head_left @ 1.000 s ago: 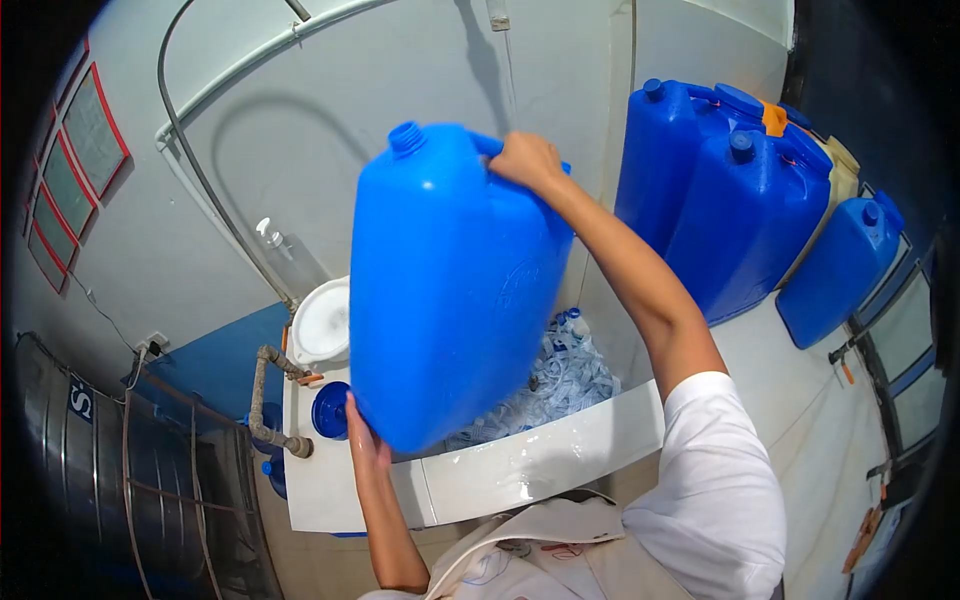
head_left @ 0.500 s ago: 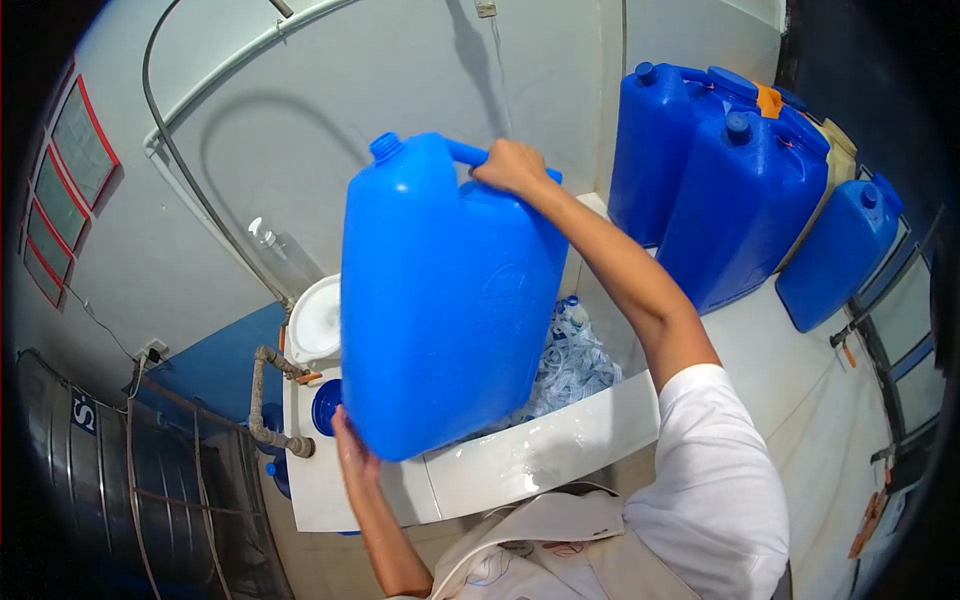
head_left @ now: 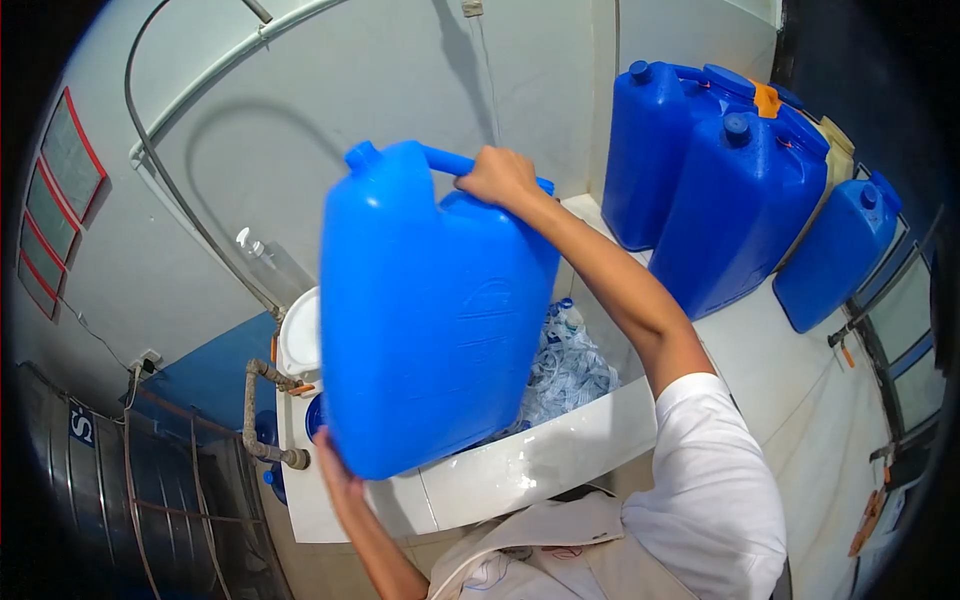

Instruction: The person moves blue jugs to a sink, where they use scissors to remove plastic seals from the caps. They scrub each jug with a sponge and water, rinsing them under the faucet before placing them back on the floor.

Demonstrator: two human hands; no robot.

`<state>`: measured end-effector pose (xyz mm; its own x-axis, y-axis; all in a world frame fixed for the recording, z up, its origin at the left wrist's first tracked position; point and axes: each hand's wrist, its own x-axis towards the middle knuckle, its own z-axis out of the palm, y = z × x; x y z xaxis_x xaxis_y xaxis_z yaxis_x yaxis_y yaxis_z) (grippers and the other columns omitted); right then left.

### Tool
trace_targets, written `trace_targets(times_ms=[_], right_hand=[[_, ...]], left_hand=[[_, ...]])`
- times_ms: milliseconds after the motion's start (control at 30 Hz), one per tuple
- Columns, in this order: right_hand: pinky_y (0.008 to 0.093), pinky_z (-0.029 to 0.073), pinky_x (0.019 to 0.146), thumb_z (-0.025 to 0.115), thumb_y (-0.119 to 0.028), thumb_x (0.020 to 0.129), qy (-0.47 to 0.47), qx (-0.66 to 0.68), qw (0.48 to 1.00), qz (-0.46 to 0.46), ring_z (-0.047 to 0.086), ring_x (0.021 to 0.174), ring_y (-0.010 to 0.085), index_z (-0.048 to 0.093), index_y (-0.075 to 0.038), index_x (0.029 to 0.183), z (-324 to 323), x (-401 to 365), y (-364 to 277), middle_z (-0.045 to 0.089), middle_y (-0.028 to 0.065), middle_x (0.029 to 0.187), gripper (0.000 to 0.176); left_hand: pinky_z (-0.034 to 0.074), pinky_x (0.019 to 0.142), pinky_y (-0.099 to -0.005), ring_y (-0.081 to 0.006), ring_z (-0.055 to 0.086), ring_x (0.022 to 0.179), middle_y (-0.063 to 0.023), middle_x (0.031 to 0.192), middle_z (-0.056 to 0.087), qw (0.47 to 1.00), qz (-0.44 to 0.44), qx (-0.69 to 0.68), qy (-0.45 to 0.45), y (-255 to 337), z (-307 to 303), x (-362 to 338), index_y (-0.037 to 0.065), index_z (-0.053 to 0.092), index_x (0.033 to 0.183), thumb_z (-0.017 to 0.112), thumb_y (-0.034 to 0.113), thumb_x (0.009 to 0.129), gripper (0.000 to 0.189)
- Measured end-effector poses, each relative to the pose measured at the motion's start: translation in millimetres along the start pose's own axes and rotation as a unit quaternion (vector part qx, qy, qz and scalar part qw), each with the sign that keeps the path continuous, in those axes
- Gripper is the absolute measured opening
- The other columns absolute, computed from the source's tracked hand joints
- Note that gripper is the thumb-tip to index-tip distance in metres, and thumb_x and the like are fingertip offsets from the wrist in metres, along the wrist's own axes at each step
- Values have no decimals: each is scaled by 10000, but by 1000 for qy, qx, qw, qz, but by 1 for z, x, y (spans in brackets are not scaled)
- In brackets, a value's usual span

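Observation:
A large blue jerry can [head_left: 430, 330] hangs tilted over the basin, its threaded neck at the upper left. My right hand [head_left: 500, 178] is wrapped round the handle on its top. Low on the can's left side, my left hand [head_left: 338, 478] presses against the bottom corner; its fingertips are partly hidden by the can. Beneath the can, the white tiled basin [head_left: 540, 455] contains a heap of clear crumpled plastic [head_left: 575, 375], with small blue-capped bottles [head_left: 566, 310] near its back. Part of a round blue piece [head_left: 314, 415] shows behind the can's lower left edge.
Several blue jerry cans [head_left: 720, 200] stand on the white ledge at the right. At the left are a white tub [head_left: 300, 335], a clear pump bottle [head_left: 275, 262] and a pipe with a valve [head_left: 255, 410]. A metal tank [head_left: 100, 480] stands farther left.
The jerry can has shifted slightly left and down in view, with both hands staying on it. The camera view has also moved a little.

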<state>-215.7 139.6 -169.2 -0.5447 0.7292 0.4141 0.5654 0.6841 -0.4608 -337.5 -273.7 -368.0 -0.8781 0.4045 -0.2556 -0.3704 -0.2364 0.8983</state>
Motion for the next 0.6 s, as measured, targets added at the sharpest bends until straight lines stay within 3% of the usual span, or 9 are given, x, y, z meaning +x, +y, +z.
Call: trace_targets(times_ms=[100, 167, 233, 267, 333, 400, 467, 533, 600], right_hand=[[473, 496, 732, 658, -334, 681, 21, 49, 999, 0, 635, 822, 405, 693, 14, 809, -32, -3, -27, 650, 251, 838, 372], [472, 496, 732, 660, -327, 678, 51, 79, 996, 1, 637, 821, 402, 695, 10, 811, -35, 6, -23, 651, 249, 840, 364], [471, 497, 731, 657, -318, 676, 83, 84, 993, -13, 640, 820, 396, 698, 5, 812, -19, 21, -7, 653, 244, 841, 353], [471, 497, 731, 657, -318, 676, 80, 86, 993, -13, 640, 820, 396, 698, 5, 812, -8, 20, 0, 653, 244, 841, 353], [469, 498, 730, 654, -316, 672, 29, 15, 999, 9, 639, 819, 396, 698, 8, 805, 16, 15, 14, 651, 249, 838, 353], [466, 499, 733, 653, -313, 666, 0, -6, 1000, -7, 641, 818, 393, 699, 7, 806, 24, 7, 16, 651, 249, 838, 352], [467, 491, 675, 661, -379, 669, -9, 19, 999, -25, 635, 724, 407, 685, 36, 757, 16, -3, 3, 642, 260, 772, 425], [456, 493, 676, 659, -389, 684, 9, 32, 999, -25, 639, 724, 397, 687, 29, 742, -5, -2, -14, 645, 251, 766, 423], [461, 500, 720, 653, -317, 672, 29, 95, 995, -7, 639, 793, 395, 691, 19, 802, -24, 6, -24, 649, 249, 823, 362]], left_hand=[[494, 853, -419, -254, 599, 983, -124, 1128, 577, 998, 55, 10, 17, 79, 28, -27, 41, 499, 1207, 434, 505, 887, 567], [491, 857, -414, -255, 593, 993, -126, 1132, 574, 998, 62, -3, -1, 81, 30, -8, 46, 498, 1209, 432, 505, 889, 563], [470, 885, -387, -245, 563, 1039, -115, 1152, 564, 999, 49, -19, 3, 62, 40, 7, 55, 488, 1222, 436, 497, 891, 555], [459, 897, -373, -236, 552, 1050, -103, 1152, 563, 999, 50, -13, 14, 23, 29, 31, 55, 497, 1211, 439, 491, 890, 544], [449, 908, -359, -226, 542, 1062, -92, 1153, 562, 998, 58, -4, 24, -13, 3, 37, 56, 507, 1200, 443, 486, 890, 534], [436, 923, -343, -211, 536, 1064, -72, 1138, 569, 999, -45, 6, -3, -26, -5, 21, 58, 528, 1172, 441, 471, 892, 506], [460, 892, -354, -217, 554, 1033, -88, 1135, 572, 999, 14, 30, 40, 8, -17, 8, 60, 539, 1162, 445, 467, 885, 501], [507, 810, -382, -238, 596, 953, -119, 1138, 569, 999, 29, 20, 29, 66, 13, -18, 62, 528, 1174, 488, 499, 857, 542], [478, 862, -367, -234, 569, 1015, -112, 1148, 560, 998, 56, -13, -11, 88, 32, -20, 60, 516, 1181, 483, 486, 868, 530]])
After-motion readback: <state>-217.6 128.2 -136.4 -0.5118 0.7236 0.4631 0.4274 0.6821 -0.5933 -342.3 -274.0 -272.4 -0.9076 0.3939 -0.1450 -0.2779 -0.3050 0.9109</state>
